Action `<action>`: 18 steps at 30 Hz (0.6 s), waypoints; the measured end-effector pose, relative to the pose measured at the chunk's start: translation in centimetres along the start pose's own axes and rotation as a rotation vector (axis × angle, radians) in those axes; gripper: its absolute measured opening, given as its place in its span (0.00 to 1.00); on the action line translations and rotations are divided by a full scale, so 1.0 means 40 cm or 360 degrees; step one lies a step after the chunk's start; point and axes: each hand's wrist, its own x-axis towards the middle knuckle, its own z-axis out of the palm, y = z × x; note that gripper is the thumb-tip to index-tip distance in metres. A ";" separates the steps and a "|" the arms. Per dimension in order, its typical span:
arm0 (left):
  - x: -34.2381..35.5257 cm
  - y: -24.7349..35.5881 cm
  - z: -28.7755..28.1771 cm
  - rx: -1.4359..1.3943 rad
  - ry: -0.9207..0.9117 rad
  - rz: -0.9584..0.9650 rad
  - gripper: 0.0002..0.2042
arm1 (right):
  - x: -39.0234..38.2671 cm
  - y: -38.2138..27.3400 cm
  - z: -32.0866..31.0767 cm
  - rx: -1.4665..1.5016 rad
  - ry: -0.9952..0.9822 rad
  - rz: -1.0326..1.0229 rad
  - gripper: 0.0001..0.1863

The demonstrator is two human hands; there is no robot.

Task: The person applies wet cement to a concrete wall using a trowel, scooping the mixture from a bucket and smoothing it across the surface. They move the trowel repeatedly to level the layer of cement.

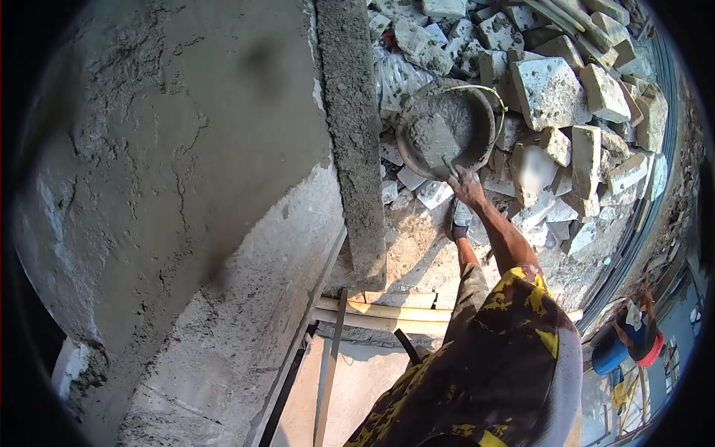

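Observation:
My right hand [467,188] is closed on the handle of a trowel, whose mortar-coated blade [434,137] dips into a round bucket [482,155] of wet grey mortar with a wire bail. The bucket stands among broken pale blocks. To the left, a broad surface [171,134] carries fresh grey mortar with cracks and rough patches over part of paler concrete, and a long mortar-crusted strip [348,127] runs along its edge. My left hand is not in view.
Rubble blocks [544,89] are heaped around the bucket. My shoed foot [460,220] is below it. Boards [382,311] and a metal bar [330,372] lie lower down. Long rods [627,253] curve along the right. Another person [637,335] works at the lower right.

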 end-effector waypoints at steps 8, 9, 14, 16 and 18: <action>0.013 -0.023 0.016 -0.0422 0.0088 -0.0307 0.27 | -0.045 -0.506 -0.342 0.1144 0.0556 0.0299 0.12; 0.009 -0.025 0.014 -0.0342 0.0024 -0.0393 0.27 | -0.027 -0.579 -0.398 0.1107 0.0814 0.0185 0.11; 0.004 -0.047 0.024 -0.0498 0.0007 -0.0490 0.27 | 0.072 -0.994 -0.620 0.0963 0.1922 0.0129 0.16; 0.003 -0.058 0.034 -0.0484 -0.0106 -0.0568 0.27 | 0.121 -1.183 -0.635 0.1076 0.2059 0.0077 0.16; 0.000 -0.066 0.040 -0.0458 -0.0107 -0.0546 0.27 | 0.139 -1.335 -0.622 0.1314 0.1446 -0.0234 0.12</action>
